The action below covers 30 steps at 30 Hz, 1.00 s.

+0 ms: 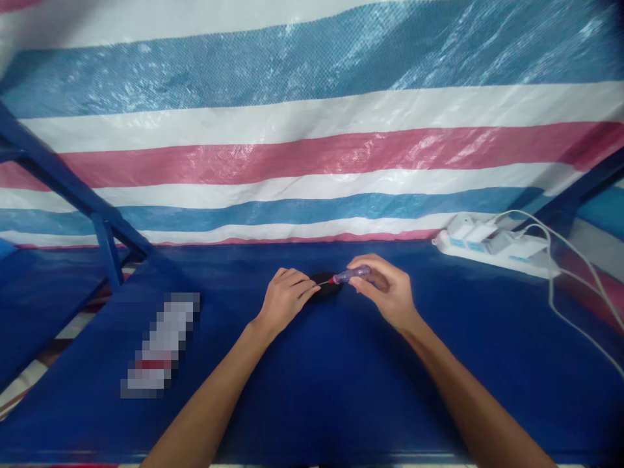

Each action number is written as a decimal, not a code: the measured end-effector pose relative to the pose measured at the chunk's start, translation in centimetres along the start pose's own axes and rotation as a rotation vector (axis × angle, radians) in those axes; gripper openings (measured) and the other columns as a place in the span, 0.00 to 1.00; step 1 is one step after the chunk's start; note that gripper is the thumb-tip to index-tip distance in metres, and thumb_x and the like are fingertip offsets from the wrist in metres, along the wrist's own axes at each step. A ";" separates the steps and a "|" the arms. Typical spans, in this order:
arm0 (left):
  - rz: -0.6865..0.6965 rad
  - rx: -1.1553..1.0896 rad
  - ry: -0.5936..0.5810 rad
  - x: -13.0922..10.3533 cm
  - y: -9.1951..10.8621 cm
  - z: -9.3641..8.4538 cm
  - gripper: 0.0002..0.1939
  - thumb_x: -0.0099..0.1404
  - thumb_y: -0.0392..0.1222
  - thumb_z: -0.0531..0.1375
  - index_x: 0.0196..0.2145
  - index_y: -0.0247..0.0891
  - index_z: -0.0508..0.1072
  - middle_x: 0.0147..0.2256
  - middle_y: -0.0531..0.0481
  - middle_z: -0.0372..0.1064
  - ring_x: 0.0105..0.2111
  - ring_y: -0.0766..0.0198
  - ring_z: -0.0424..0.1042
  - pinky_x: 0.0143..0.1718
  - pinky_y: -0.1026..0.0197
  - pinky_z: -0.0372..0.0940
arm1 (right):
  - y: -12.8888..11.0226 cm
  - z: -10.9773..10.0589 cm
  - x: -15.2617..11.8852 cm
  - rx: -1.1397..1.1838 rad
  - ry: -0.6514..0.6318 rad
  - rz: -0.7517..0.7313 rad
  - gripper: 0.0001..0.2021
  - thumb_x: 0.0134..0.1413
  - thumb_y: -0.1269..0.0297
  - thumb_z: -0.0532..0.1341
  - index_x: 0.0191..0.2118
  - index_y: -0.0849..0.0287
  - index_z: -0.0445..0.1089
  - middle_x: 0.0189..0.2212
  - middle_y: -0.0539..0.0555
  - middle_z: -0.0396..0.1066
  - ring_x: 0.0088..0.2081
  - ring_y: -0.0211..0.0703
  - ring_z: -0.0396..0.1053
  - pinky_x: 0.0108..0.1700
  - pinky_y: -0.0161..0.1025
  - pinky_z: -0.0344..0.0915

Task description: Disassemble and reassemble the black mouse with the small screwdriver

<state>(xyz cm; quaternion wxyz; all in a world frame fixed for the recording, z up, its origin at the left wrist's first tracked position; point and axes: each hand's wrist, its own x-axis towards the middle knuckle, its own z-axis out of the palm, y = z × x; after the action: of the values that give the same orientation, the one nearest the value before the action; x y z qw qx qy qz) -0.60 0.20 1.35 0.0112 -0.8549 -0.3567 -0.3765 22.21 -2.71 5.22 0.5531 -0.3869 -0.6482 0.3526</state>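
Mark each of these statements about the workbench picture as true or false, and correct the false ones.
1. The right hand holds a screwdriver with a clear purple handle. True.
2. The left hand rests on a small black object. True.
3. The power strip lies at the near left of the table. False: it lies at the far right, with plugs in it.
4. The table top is green. False: it is blue.
5. The screwdriver tip points toward the left hand. True.

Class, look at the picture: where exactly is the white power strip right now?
In the head view, the power strip lies at the far right of the blue table, against the striped tarp, beyond the right hand.
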 end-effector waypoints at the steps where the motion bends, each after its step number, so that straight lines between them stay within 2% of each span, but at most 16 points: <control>1: -0.003 -0.014 0.007 0.0 0.1 0.0 0.12 0.71 0.44 0.57 0.33 0.38 0.78 0.32 0.51 0.77 0.31 0.65 0.73 0.35 0.58 0.59 | -0.1 0.1 0.0 0.019 -0.007 0.005 0.09 0.55 0.63 0.65 0.42 0.56 0.73 0.40 0.54 0.73 0.35 0.40 0.74 0.34 0.38 0.73; 4: -0.059 -0.051 0.036 0.0 0.4 0.0 0.11 0.69 0.47 0.59 0.37 0.39 0.78 0.35 0.49 0.77 0.34 0.63 0.74 0.37 0.58 0.62 | -0.2 0.5 -0.1 0.061 0.011 0.015 0.09 0.57 0.63 0.63 0.44 0.56 0.72 0.38 0.54 0.76 0.35 0.41 0.76 0.34 0.38 0.74; 6: -0.151 -0.047 0.048 0.1 0.6 -0.1 0.16 0.66 0.52 0.60 0.45 0.40 0.76 0.41 0.47 0.76 0.40 0.60 0.74 0.42 0.56 0.65 | -0.2 0.5 0.0 0.055 0.092 0.003 0.09 0.57 0.63 0.63 0.44 0.56 0.71 0.38 0.54 0.77 0.34 0.40 0.76 0.34 0.38 0.74; 8: -0.219 -0.030 -0.008 0.1 0.7 -0.1 0.21 0.66 0.55 0.60 0.52 0.42 0.72 0.49 0.46 0.73 0.48 0.56 0.72 0.48 0.53 0.65 | -0.1 0.5 0.1 0.026 0.221 -0.025 0.09 0.57 0.63 0.63 0.44 0.56 0.71 0.36 0.53 0.76 0.31 0.39 0.75 0.34 0.38 0.74; 11: -0.122 -0.029 -0.187 0.0 0.7 0.1 0.20 0.68 0.52 0.58 0.55 0.44 0.70 0.55 0.45 0.68 0.53 0.55 0.69 0.53 0.49 0.64 | 0.1 0.2 0.4 -0.037 0.399 -0.073 0.09 0.58 0.62 0.63 0.44 0.56 0.71 0.32 0.50 0.75 0.27 0.36 0.73 0.32 0.37 0.73; 13: -0.009 -0.025 -0.270 -0.1 0.7 0.3 0.19 0.70 0.49 0.57 0.56 0.44 0.69 0.58 0.45 0.65 0.56 0.55 0.67 0.55 0.49 0.63 | 0.2 0.0 0.4 -0.087 0.442 -0.090 0.09 0.58 0.61 0.62 0.44 0.56 0.71 0.31 0.49 0.73 0.26 0.35 0.72 0.31 0.36 0.73; 15: 0.060 -0.011 -0.310 -0.2 0.7 0.5 0.18 0.71 0.45 0.56 0.57 0.44 0.68 0.59 0.45 0.64 0.58 0.55 0.65 0.57 0.48 0.61 | 0.3 -0.1 0.4 -0.136 0.434 -0.093 0.10 0.58 0.61 0.61 0.44 0.56 0.71 0.31 0.49 0.73 0.27 0.36 0.72 0.32 0.37 0.73; 20: 0.107 0.019 -0.328 -0.4 0.8 0.7 0.19 0.72 0.44 0.55 0.59 0.45 0.66 0.61 0.46 0.62 0.62 0.56 0.61 0.62 0.47 0.57 | 0.7 -0.1 0.1 -0.268 0.351 -0.077 0.12 0.59 0.61 0.61 0.47 0.57 0.71 0.32 0.51 0.73 0.28 0.37 0.73 0.35 0.39 0.73; 30: 0.138 0.030 -0.293 -0.4 0.8 0.9 0.18 0.71 0.44 0.55 0.58 0.44 0.67 0.60 0.45 0.64 0.60 0.56 0.63 0.60 0.47 0.59 | 1.0 0.2 0.1 -0.331 0.287 -0.083 0.13 0.59 0.61 0.60 0.48 0.57 0.70 0.34 0.52 0.73 0.29 0.38 0.75 0.35 0.39 0.74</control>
<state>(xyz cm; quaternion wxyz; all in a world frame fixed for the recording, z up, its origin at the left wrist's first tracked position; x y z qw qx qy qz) 0.30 -0.40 0.60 -0.0023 -0.9228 -0.3007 -0.2409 22.15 -2.15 4.34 0.5829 -0.4914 -0.6271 0.1596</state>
